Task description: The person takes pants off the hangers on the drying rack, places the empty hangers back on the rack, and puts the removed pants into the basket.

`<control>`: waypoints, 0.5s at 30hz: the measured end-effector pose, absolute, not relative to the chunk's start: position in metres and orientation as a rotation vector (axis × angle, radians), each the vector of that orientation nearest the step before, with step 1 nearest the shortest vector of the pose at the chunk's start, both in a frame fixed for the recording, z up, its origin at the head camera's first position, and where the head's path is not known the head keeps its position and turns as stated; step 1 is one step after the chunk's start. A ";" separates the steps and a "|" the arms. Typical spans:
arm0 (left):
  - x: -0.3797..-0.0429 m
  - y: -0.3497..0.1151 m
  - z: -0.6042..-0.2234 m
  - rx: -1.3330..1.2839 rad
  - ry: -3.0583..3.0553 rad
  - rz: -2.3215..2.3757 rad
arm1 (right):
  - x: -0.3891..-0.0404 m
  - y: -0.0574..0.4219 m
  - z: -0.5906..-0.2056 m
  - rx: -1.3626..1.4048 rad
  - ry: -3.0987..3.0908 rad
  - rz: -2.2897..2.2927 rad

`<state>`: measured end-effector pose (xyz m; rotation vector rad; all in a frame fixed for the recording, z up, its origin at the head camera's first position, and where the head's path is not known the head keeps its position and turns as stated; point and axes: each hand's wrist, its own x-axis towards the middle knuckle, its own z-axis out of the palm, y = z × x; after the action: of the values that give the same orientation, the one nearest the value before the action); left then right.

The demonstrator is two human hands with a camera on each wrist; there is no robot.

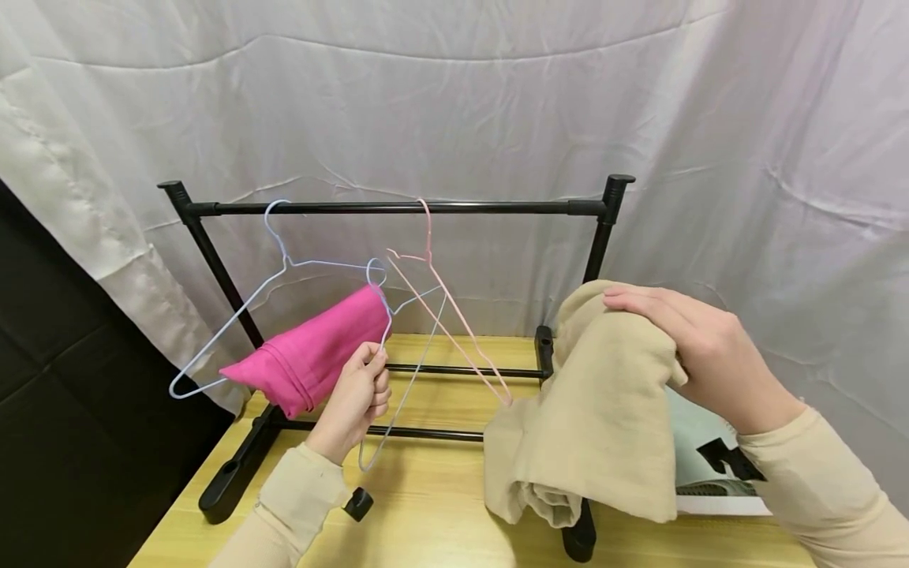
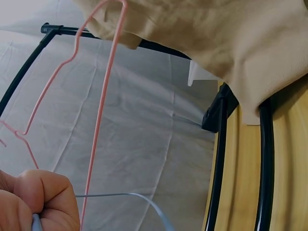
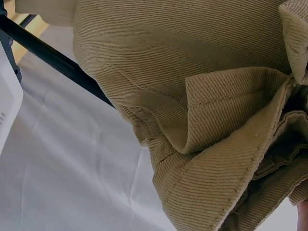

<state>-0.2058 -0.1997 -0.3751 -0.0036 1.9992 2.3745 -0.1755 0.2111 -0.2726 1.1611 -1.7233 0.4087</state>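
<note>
My left hand [image 1: 358, 402] pinches a light blue wire hanger [image 1: 387, 315] near its hook. In the left wrist view the curled fingers [image 2: 48, 192] sit around the blue wire. My right hand [image 1: 703, 347] grips the upper part of a khaki twill garment [image 1: 604, 410], which hangs folded over in front of the rack's right side. Its exact kind is hard to tell. On the rail hang another light blue hanger [image 1: 234, 319] and a pink hanger [image 1: 461, 319]. A folded magenta cloth [image 1: 319, 347] drapes over the hanging blue one.
A black rack [image 1: 383, 208] stands on a wooden table [image 1: 440, 505], with two lower bars near the tabletop. Behind the right arm sits a white-edged container [image 1: 720, 505] with pale green material in it. A light curtain [image 1: 454, 118] hangs behind the rack.
</note>
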 end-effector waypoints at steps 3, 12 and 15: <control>-0.205 -0.200 -0.374 -0.005 2.003 2.372 | -0.170 0.215 -0.265 1.154 -1.710 0.433; -0.204 -0.202 -0.372 0.004 1.993 2.383 | -0.152 0.227 -0.237 1.111 -1.714 0.480; -0.204 -0.202 -0.371 0.001 1.992 2.385 | -0.146 0.233 -0.228 1.078 -1.733 0.470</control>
<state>-0.2039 -0.2022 -0.3713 0.0012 1.9922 2.3849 -0.1461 0.2333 -0.2280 1.0779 -1.7334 0.4704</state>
